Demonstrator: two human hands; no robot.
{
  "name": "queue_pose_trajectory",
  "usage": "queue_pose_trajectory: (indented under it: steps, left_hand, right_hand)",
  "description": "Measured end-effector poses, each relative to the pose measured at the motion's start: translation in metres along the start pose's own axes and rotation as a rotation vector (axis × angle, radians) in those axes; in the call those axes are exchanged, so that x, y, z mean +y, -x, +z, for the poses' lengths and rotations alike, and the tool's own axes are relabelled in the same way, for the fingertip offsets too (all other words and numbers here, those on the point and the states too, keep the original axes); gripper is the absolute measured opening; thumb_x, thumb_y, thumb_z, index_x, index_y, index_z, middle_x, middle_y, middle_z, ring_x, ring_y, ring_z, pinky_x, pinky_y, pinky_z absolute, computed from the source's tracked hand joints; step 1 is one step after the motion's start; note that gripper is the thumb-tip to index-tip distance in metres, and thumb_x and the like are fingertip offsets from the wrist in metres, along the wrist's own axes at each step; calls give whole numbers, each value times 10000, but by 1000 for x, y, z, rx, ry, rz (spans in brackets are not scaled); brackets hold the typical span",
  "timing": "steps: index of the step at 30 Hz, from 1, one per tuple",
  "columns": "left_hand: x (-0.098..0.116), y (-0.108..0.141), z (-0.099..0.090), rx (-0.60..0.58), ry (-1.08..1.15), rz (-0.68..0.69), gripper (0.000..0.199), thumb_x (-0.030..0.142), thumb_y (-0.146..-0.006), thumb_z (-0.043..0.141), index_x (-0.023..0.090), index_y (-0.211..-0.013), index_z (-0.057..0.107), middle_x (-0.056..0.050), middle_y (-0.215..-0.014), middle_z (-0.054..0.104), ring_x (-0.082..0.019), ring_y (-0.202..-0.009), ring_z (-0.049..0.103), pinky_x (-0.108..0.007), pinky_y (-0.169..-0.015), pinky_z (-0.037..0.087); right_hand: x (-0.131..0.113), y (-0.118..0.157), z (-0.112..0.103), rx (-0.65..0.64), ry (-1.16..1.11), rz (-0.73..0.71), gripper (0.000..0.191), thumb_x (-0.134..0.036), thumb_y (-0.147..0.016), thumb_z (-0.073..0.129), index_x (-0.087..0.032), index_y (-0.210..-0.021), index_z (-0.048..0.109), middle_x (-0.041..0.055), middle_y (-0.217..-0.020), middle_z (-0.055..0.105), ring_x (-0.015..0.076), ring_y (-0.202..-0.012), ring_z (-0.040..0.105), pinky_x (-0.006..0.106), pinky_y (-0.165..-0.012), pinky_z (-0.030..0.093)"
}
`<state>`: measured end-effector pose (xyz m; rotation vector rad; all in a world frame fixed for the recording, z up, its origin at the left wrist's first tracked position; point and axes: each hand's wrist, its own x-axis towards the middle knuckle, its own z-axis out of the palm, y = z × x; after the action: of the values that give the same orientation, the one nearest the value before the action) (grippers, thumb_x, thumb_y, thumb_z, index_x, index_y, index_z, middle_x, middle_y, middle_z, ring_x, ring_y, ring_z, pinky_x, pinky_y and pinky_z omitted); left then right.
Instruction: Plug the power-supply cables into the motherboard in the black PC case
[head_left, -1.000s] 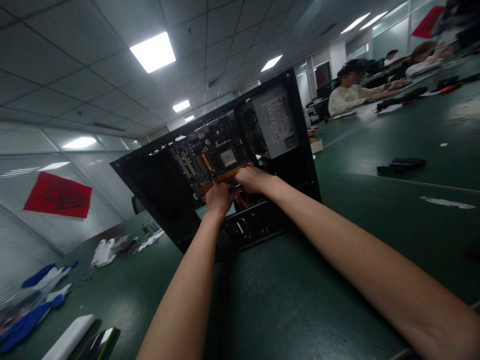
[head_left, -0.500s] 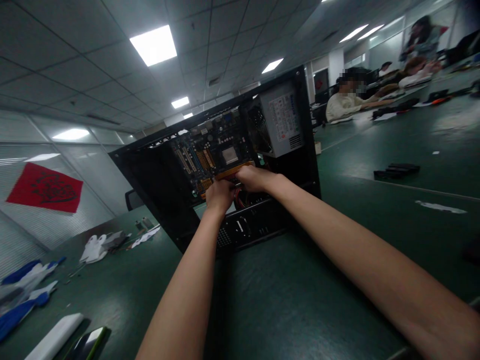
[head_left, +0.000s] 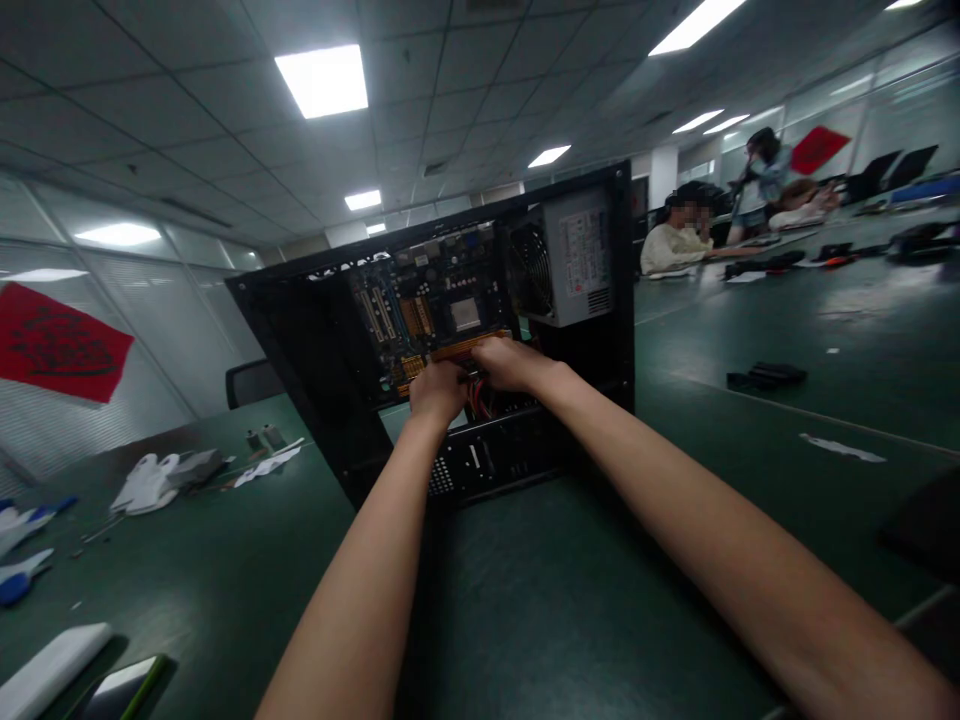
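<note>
A black computer case [head_left: 300, 330] stands tilted on the green table with its side open toward me. Inside it are a motherboard [head_left: 442, 285] and a grey power supply [head_left: 581, 260] at the upper right. Both my hands reach to the lower edge of the board, at the long orange memory slots [head_left: 469, 347]. My left hand [head_left: 439, 392] is closed at the slots' left end. Toward their right end my right hand [head_left: 506, 362] is closed too. Whatever the fingers pinch is hidden. Red and black cables [head_left: 482, 399] hang just below the hands.
On the table's left lie a phone [head_left: 120, 690], a white bar-shaped object [head_left: 56, 668], white gloves [head_left: 146, 485] and paper scraps [head_left: 270, 463]. At right are black parts [head_left: 766, 376] and a torn white strip [head_left: 841, 447]. Several people sit or stand at the far right.
My view has shifted slightly, so the table items at left and right sit further left in the picture. Both hands stay at the memory slots, with little visible movement.
</note>
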<state>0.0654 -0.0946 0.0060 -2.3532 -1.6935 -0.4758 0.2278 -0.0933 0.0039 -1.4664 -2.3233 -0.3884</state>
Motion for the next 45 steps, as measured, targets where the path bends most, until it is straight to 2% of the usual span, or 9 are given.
queue_pose_trajectory:
  steps: [4, 9, 12, 18, 37, 45]
  left_hand:
    - [-3, -2, 1, 0, 40, 19, 348, 331, -949, 594, 339, -1214, 821, -68, -1201, 805, -296, -1142, 738, -379, -946, 580]
    - [-5, -5, 2, 10, 72, 98, 366, 306, -969, 518, 288, -1160, 830, -76, -1181, 806, -272, -1130, 739, -341, -932, 564]
    - [-4, -6, 2, 20, 78, 83, 375, 364, -985, 494, 272, -1111, 835, -90, -1121, 814, -282, -1071, 753, -342, -883, 562]
    - [-4, -7, 1, -43, 95, 34, 409, 433, -991, 481, 302, -1169, 824, -87, -1181, 805, -317, -1135, 736, -365, -871, 553]
    - [0, -4, -2, -62, 98, 39, 411, 386, -975, 474, 269, -1136, 833, -109, -1164, 800, -327, -1125, 736, -376, -882, 570]
    - [3, -5, -1, -36, 127, 7, 367, 384, -956, 545, 297, -1162, 836, -88, -1193, 797, -328, -1156, 728, -394, -939, 580]
  right_hand:
    - [-4, 1, -3, -23, 55, 47, 367, -75, -890, 629, -66, -1249, 708, 250, -1285, 726, 382, -1209, 713, 375, -925, 586]
    - [-10, 2, -9, -63, 102, 71, 314, -107, -913, 599, -89, -1201, 724, 243, -1265, 733, 361, -1189, 728, 364, -907, 595]
    - [-10, 3, -9, -68, 120, 61, 315, -117, -923, 585, -94, -1211, 710, 226, -1271, 732, 341, -1197, 723, 354, -917, 591]
    - [-7, 3, -3, -28, 146, 44, 278, -142, -949, 564, -102, -1194, 691, 193, -1249, 732, 337, -1168, 726, 372, -901, 595]
    - [-4, 3, -3, -31, 114, 6, 261, -86, -921, 611, -117, -1169, 688, 177, -1281, 709, 303, -1222, 677, 342, -974, 540]
    - [-2, 0, 0, -42, 111, 56, 294, -74, -934, 585, -97, -1208, 689, 200, -1291, 714, 312, -1194, 694, 338, -928, 545]
